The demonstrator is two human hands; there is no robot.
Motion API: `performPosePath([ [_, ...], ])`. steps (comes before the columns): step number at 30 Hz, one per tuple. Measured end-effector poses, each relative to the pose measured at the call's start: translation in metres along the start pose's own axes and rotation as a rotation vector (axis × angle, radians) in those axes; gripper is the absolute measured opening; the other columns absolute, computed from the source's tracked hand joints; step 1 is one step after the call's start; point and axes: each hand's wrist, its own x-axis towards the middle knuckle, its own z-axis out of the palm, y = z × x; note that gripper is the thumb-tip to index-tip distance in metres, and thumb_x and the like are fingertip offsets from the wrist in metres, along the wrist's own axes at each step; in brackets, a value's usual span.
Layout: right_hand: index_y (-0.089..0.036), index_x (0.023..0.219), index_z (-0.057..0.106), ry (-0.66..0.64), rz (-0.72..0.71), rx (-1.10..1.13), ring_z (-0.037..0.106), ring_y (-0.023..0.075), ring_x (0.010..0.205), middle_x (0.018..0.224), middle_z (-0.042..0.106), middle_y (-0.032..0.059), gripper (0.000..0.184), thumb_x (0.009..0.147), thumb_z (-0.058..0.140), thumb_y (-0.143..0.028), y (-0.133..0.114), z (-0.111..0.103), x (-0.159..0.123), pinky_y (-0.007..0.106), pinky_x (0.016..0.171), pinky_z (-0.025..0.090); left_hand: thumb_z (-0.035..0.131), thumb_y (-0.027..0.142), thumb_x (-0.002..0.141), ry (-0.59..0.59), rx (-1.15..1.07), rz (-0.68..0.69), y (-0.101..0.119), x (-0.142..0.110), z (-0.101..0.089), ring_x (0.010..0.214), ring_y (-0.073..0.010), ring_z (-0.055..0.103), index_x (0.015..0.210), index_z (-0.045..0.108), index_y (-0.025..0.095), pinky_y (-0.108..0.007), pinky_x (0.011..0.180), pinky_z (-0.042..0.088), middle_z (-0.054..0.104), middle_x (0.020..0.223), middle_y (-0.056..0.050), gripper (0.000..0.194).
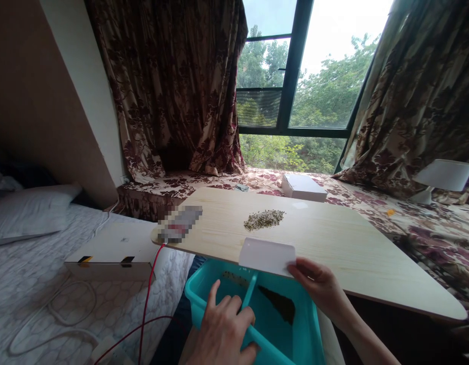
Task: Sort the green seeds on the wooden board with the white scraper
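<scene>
My right hand (pixel 320 281) pinches the right end of a flat white card (pixel 267 252), which is tilted at the near edge of the pale wooden tabletop (pixel 344 238). Beyond the card, a pile of small mixed grains, whitish and greenish-brown (pixel 264 220), lies on the board. Below the edge stands a turquoise two-compartment box (pixel 270 334). My left hand (pixel 227 327) is closed over its near rim, with one finger stretched out over the left compartment. A dark heap of grains (pixel 280 304) sits in the right compartment; a few grains (pixel 234 278) show in the left.
A pixelated object (pixel 180 224) with a red cable (pixel 148 291) lies at the board's left end. White boxes rest on the bed (pixel 113 251) and the window ledge. A lamp (pixel 443 175) stands at far right.
</scene>
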Motion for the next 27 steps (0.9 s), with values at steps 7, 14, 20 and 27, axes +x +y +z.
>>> performPosePath([
  [7, -0.02, 0.074, 0.074, 0.147, -0.022, 0.009, 0.071, 0.0244, 0.072, 0.074, 0.076, 0.0069, 0.028, 0.067, 0.069, -0.047, 0.003, -0.008, 0.033, 0.033, 0.067, 0.058, 0.058, 0.016, 0.065, -0.075, 0.022, -0.009, 0.002, 0.0, -0.009, 0.078, -0.019, 0.058, 0.077, 0.055, 0.024, -0.059, 0.105, 0.02, 0.055, 0.076, 0.003, 0.014],
  [14, -0.019, 0.081, 0.075, 0.173, -0.024, -0.09, 0.071, 0.0234, 0.074, 0.078, 0.077, 0.0065, 0.024, 0.07, 0.064, -0.036, 0.02, -0.008, 0.05, 0.032, 0.07, 0.055, 0.057, 0.016, 0.066, -0.099, 0.006, -0.026, 0.002, 0.001, -0.011, 0.08, -0.0188, 0.058, 0.077, 0.054, 0.024, -0.059, 0.106, 0.019, 0.055, 0.077, 0.003, 0.014],
  [20, -0.019, 0.079, 0.075, 0.169, -0.016, -0.173, 0.07, 0.0237, 0.073, 0.079, 0.076, 0.0066, 0.023, 0.071, 0.061, -0.036, 0.025, -0.009, 0.053, 0.032, 0.068, 0.053, 0.057, 0.015, 0.065, -0.081, -0.001, -0.017, 0.001, -0.001, -0.009, 0.079, -0.0185, 0.058, 0.076, 0.053, 0.024, -0.059, 0.106, 0.018, 0.055, 0.077, 0.004, 0.015],
  [27, -0.019, 0.078, 0.073, 0.154, -0.015, -0.208, 0.07, 0.0236, 0.074, 0.079, 0.077, 0.0059, 0.024, 0.071, 0.059, -0.037, 0.023, -0.007, 0.055, 0.03, 0.067, 0.052, 0.056, 0.015, 0.065, -0.081, 0.008, -0.015, 0.001, 0.0, -0.008, 0.079, -0.0186, 0.058, 0.076, 0.053, 0.024, -0.06, 0.105, 0.018, 0.054, 0.076, 0.004, 0.015],
])
